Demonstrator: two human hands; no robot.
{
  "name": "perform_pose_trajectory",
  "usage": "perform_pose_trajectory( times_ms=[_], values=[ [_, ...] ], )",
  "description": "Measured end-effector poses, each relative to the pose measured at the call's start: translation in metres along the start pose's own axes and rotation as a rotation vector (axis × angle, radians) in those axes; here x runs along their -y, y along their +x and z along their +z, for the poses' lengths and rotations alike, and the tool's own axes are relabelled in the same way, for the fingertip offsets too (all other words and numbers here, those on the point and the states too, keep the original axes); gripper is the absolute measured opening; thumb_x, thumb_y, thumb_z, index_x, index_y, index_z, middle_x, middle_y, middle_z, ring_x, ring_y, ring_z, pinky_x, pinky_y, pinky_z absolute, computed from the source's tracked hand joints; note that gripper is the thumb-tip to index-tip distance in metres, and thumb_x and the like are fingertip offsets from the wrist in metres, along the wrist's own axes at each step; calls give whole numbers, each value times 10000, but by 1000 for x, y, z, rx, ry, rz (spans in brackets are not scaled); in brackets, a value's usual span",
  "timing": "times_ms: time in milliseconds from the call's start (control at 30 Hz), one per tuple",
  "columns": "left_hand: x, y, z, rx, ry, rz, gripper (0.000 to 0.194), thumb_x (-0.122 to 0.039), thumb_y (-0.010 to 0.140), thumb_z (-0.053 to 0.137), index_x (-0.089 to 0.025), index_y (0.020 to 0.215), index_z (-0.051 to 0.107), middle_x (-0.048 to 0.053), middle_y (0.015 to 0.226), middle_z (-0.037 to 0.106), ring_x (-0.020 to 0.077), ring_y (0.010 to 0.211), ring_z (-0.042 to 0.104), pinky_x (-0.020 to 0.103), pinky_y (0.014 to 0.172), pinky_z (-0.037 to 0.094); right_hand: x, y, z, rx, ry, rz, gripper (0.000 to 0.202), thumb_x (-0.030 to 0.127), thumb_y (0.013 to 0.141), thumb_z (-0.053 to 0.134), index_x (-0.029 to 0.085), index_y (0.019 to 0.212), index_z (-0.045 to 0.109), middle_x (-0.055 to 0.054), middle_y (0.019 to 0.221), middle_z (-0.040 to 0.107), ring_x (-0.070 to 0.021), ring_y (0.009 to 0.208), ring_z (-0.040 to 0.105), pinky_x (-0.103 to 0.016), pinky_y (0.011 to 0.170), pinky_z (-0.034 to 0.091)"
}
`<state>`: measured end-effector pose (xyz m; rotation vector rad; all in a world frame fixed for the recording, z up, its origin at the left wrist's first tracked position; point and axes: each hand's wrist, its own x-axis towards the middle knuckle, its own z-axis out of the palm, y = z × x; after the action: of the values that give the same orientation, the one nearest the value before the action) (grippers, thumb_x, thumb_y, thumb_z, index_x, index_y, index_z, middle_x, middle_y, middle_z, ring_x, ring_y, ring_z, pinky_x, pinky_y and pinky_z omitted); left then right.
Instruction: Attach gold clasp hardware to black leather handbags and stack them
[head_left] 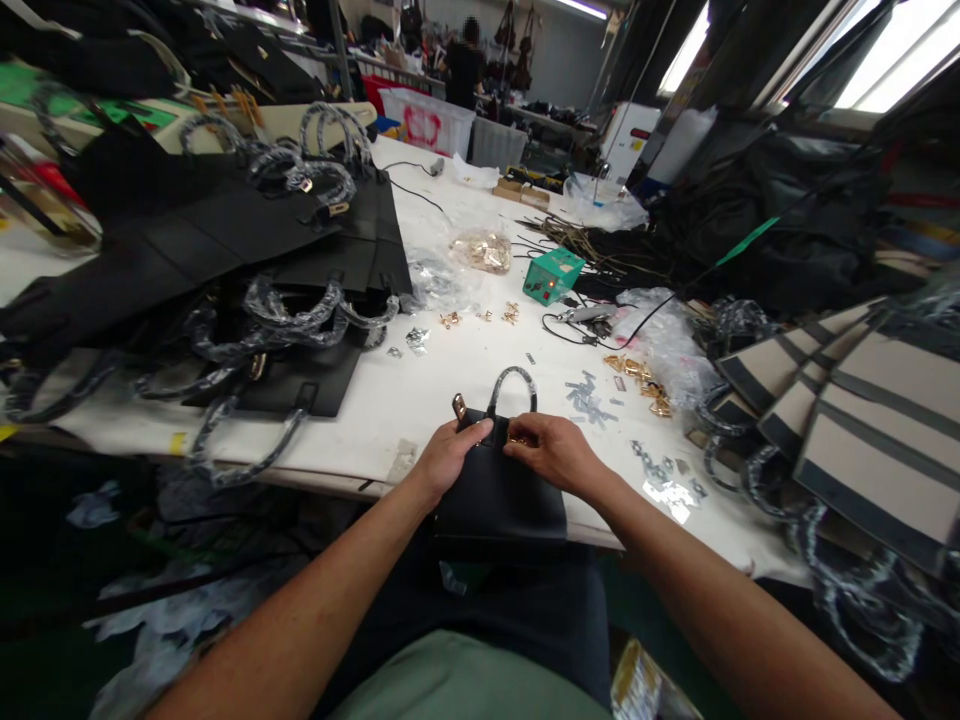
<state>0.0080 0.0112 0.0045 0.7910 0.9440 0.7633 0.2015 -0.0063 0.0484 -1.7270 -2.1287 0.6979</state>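
A black handbag panel [499, 500] lies over the table's front edge, close to my lap. Its looped handle [516, 372], wrapped in clear plastic, stands up at the far side. My left hand [448, 455] grips the panel's upper edge, thumb on top, beside a strap tab with a gold metal fitting [459, 405]. On the other side of the handle base, my right hand [551, 448] is closed with fingertips pinched around a small gold piece of hardware [517, 438], mostly hidden by the fingers.
Black bag panels [262, 220] with wrapped handles pile up at left. Grey metal strips [589, 400], gold fittings [637, 370] and small plates [667, 475] lie at right. Behind stands a green box [553, 275] with a lit lamp. Beige-and-black panels [862, 420] are stacked far right.
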Motion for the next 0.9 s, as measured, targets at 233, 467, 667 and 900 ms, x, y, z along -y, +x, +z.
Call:
perform_pose_trajectory(
  times_ms=[233, 467, 667, 900],
  values=[
    [-4, -1, 2, -11, -4, -7, 369, -492, 743, 721, -134, 830, 738, 86, 738, 737, 234, 642, 678, 313, 605, 514, -5, 0, 8, -53, 30, -19, 54, 273, 815, 688, 260, 867, 688, 32, 827, 687, -146, 750, 612, -249, 702, 432],
    [-6, -2, 3, 41, -78, -20, 341, -467, 763, 715, -134, 834, 736, 82, 736, 734, 225, 624, 672, 322, 611, 530, -6, -11, 19, -225, 95, -17, 126, 287, 840, 699, 266, 964, 707, 4, 943, 720, -170, 850, 669, -267, 776, 489],
    [-3, 0, 0, 55, -60, -1, 354, -483, 777, 704, -135, 838, 726, 73, 749, 726, 210, 643, 662, 300, 615, 510, -2, -13, 14, -113, -68, -99, 159, 302, 937, 564, 281, 1011, 703, -24, 1003, 701, -173, 895, 659, -264, 788, 484],
    [-2, 1, -1, -1, -25, -38, 344, -476, 756, 728, -133, 761, 710, 51, 669, 705, 193, 590, 644, 284, 582, 494, 2, -9, 20, -138, -159, -71, 144, 292, 944, 562, 254, 997, 690, -34, 1008, 691, -177, 895, 649, -265, 783, 469]
  ],
)
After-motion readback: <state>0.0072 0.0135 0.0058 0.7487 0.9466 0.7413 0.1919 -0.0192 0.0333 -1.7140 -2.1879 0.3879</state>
